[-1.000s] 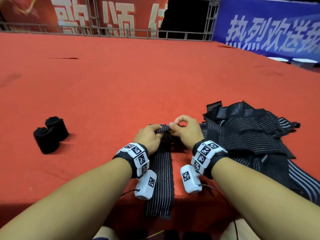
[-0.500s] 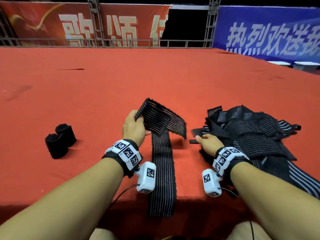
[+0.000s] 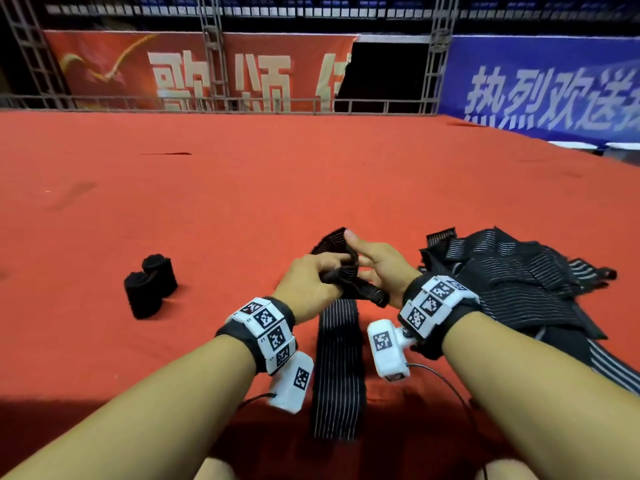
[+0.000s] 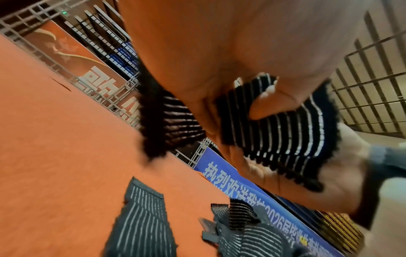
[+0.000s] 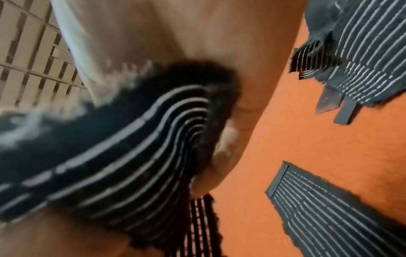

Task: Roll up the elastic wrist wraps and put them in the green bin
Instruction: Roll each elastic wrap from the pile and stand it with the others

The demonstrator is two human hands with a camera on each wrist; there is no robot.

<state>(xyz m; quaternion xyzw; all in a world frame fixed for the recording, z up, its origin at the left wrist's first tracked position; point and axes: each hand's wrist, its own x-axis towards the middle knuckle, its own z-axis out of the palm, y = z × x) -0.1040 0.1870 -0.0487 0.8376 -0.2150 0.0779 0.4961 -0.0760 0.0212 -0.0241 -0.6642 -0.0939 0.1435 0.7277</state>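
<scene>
A black wrist wrap with white stripes (image 3: 337,368) lies lengthwise on the red carpet between my forearms. Its far end (image 3: 332,244) is lifted and bunched. My left hand (image 3: 329,271) grips that end from the left, and its thumb (image 4: 270,102) presses on the stripes (image 4: 285,135). From the right, my right hand (image 3: 358,252) holds the same end with the forefinger stretched along it. The right wrist view shows the fabric (image 5: 131,147) curving across my fingers, blurred. No green bin is in view.
Two rolled black wraps (image 3: 150,285) stand on the carpet to the left. A loose pile of striped wraps (image 3: 519,282) lies close to my right wrist. The carpet (image 3: 311,174) runs far ahead to a metal railing and banners.
My right hand has left the pile side and come back to the lifted end, which the left hand kept holding. Both hands now hold it together. The head view has tilted up.
</scene>
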